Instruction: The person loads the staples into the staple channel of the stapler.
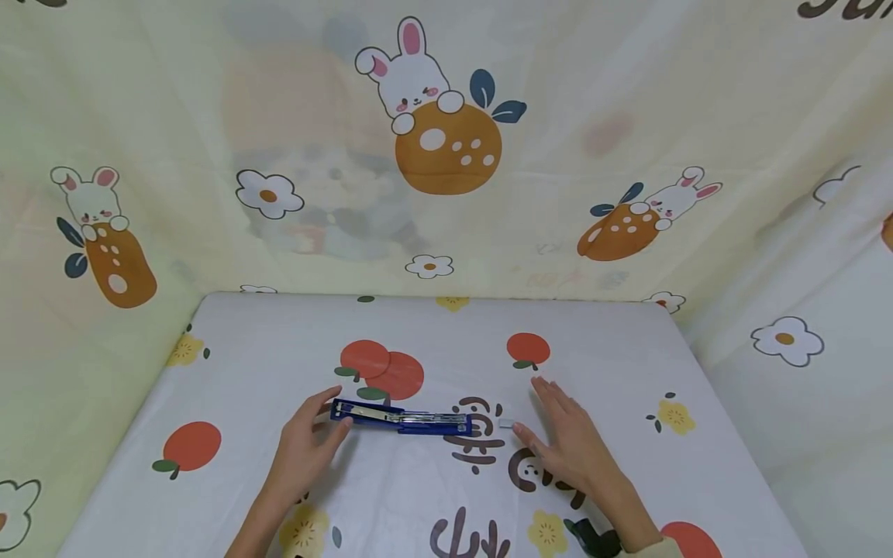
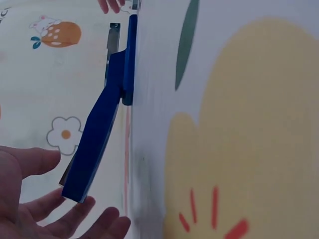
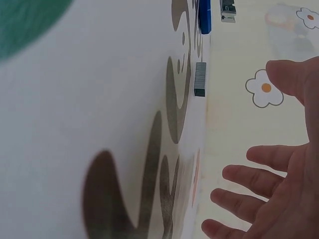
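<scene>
A blue stapler (image 1: 436, 423) lies unfolded on the table, its top arm swung out to the left and its metal magazine showing. My left hand (image 1: 303, 442) is at the left end of the top arm, thumb in front and fingers behind. In the left wrist view the fingers are spread and relaxed around the raised end of the stapler (image 2: 92, 149). A short strip of staples (image 1: 506, 424) rests just right of the stapler. Close to it is the thumb of my right hand (image 1: 575, 442), whose fingers are straight. The right wrist view shows the staple strip (image 3: 200, 79) on the cloth.
A white printed cloth (image 1: 265, 341) with fruit and flower pictures covers the table. Behind and at both sides hang pale curtains (image 1: 530, 232) with rabbit prints. Near the right wrist is a small black object (image 1: 596, 539).
</scene>
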`<action>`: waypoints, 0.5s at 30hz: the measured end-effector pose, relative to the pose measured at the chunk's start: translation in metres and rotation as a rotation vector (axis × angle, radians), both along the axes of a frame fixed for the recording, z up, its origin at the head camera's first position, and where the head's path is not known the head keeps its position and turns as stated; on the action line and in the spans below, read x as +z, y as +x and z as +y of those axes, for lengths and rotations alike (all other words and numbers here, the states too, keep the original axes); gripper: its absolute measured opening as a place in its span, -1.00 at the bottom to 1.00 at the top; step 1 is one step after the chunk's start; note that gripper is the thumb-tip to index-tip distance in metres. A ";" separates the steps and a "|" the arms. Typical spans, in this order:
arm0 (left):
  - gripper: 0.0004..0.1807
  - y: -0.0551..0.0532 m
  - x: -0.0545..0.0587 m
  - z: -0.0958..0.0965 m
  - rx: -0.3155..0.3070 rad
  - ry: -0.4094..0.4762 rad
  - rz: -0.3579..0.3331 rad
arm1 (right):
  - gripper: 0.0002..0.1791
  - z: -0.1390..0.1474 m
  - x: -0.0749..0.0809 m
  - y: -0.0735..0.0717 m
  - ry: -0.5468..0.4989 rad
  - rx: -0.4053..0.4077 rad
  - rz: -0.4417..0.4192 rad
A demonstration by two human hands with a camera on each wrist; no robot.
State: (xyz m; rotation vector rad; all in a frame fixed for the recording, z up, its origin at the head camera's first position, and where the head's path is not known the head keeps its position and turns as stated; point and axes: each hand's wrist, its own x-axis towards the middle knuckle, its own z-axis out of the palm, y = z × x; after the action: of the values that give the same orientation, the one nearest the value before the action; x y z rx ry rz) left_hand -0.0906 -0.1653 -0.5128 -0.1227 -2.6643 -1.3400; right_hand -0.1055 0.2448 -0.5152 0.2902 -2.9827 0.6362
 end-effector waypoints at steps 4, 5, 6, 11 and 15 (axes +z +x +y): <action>-0.40 -0.001 -0.001 0.000 0.007 0.059 -0.066 | -0.08 0.000 0.000 0.000 -0.024 0.002 0.000; -0.40 -0.002 -0.001 0.000 0.008 0.075 -0.083 | -0.09 0.000 0.000 0.000 -0.030 0.002 -0.003; -0.40 -0.002 -0.001 -0.001 0.008 0.090 -0.099 | -0.10 0.000 0.000 0.000 -0.035 -0.001 -0.007; -0.42 -0.004 -0.002 -0.002 0.007 0.158 -0.158 | -0.18 -0.001 -0.001 0.000 -0.089 -0.011 -0.032; -0.43 -0.005 -0.002 -0.002 0.008 0.190 -0.197 | -0.25 -0.004 -0.002 0.000 -0.142 0.001 -0.005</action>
State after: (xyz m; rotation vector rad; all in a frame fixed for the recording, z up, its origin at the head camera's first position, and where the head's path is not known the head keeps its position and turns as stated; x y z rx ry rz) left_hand -0.0959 -0.1670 -0.5147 0.0448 -2.6681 -1.6733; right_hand -0.1058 0.2411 -0.5172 0.2794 -2.9229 0.8452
